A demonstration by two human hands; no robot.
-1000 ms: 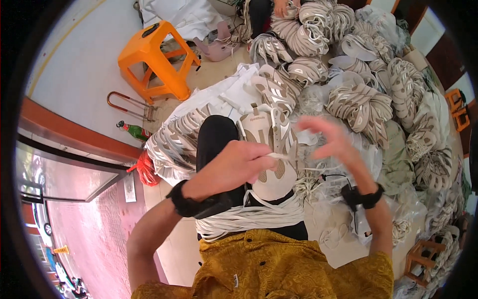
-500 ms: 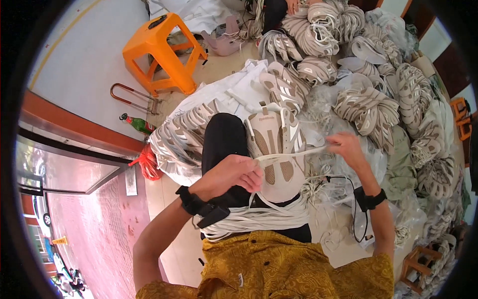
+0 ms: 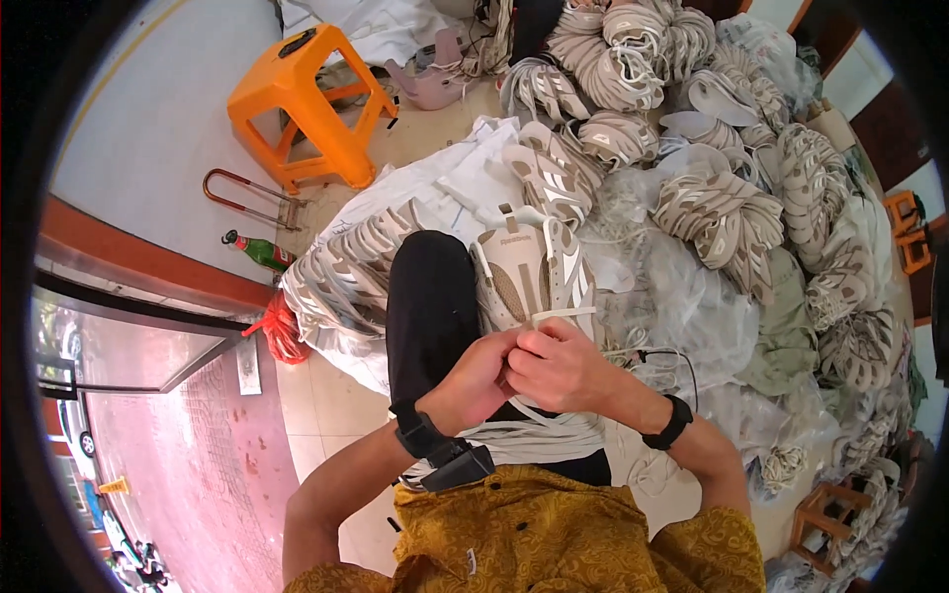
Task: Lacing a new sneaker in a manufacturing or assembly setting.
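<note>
A beige and brown shoe upper (image 3: 509, 257) lies across my lap beside my black-trousered knee. At its near end my left hand (image 3: 481, 376) and my right hand (image 3: 556, 368) meet, their fingers pinched closed. A flat cream shoelace (image 3: 565, 314) comes out above my right fingers, over the upper. Both hands grip this lace, though the exact pinch point is hidden between them. My hands cover the upper's toe. A thick bundle of loose white laces (image 3: 539, 440) lies over my lap under my wrists.
Stacked shoe uppers (image 3: 341, 267) lie on white sacking at left; bundled uppers (image 3: 722, 212) pile up on clear plastic at right. An orange stool (image 3: 306, 104), a green bottle (image 3: 259, 249) and a red plastic bag (image 3: 280, 331) stand left. A brown stool (image 3: 828, 524) is at lower right.
My right hand has come in from the right to meet my left, and the lace that was stretched between them is drawn in. The whole view has shifted slightly.
</note>
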